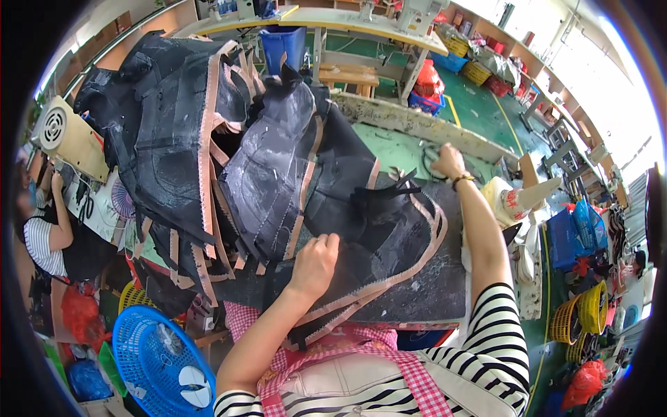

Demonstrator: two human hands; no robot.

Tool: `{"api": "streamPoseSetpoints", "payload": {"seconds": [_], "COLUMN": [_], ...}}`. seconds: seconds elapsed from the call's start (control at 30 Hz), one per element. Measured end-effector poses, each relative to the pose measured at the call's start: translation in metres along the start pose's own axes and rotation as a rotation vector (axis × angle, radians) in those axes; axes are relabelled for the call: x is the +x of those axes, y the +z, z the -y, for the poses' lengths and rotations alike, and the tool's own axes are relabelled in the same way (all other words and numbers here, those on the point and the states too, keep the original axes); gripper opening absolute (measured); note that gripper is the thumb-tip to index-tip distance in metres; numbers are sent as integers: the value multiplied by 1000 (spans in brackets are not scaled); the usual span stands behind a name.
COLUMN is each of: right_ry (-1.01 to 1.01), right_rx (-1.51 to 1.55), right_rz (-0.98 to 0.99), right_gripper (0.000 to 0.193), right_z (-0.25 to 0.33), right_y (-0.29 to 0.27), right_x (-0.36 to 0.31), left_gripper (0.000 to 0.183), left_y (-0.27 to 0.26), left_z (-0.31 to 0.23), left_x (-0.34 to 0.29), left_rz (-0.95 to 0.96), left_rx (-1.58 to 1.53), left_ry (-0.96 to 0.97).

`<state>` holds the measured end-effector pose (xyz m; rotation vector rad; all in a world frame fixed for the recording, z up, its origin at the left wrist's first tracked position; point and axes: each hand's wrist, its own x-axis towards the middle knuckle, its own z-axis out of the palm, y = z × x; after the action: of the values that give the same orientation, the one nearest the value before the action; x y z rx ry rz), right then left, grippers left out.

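Black bra-like garment pieces (pixel 271 163) with pale pink zigzag-stitched edging are heaped across the work table. Over the nearest piece (pixel 340 215), my left hand (pixel 315 265) is closed, its fingers curled against the black fabric. What lies inside its grip is hidden. My right arm stretches to the far right of the table. There my right hand (pixel 449 162) is closed beside a dark looped thing (pixel 429 157) on the pale green surface, which looks like scissor handles. Whether the fingers grip it is too small to make out.
A cream sewing machine (pixel 73 135) and a co-worker's arm (pixel 61 219) are at the left. A white container with a cone (pixel 511 200) stands near my right forearm. A blue basket (pixel 128 347) sits lower left. A raised ledge (pixel 417 119) borders the table's far side.
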<state>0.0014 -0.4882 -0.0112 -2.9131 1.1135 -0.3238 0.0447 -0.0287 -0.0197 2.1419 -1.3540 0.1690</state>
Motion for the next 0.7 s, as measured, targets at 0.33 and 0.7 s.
{"api": "streamPoseSetpoints", "payload": {"seconds": [0.33, 0.7], "right_ry": [-264, 401], "right_rx": [1419, 1496], "right_rz": [813, 1683], "right_gripper": [78, 90], "right_z": [109, 151], "right_y": [-129, -96], "right_x": [-227, -257], "left_gripper": [7, 7], "left_y": [-2, -7], "left_z": [17, 20], "left_x": [-2, 2], "left_rz": [-60, -9], "left_rx": [-125, -191], "left_ry": [-47, -52]}}
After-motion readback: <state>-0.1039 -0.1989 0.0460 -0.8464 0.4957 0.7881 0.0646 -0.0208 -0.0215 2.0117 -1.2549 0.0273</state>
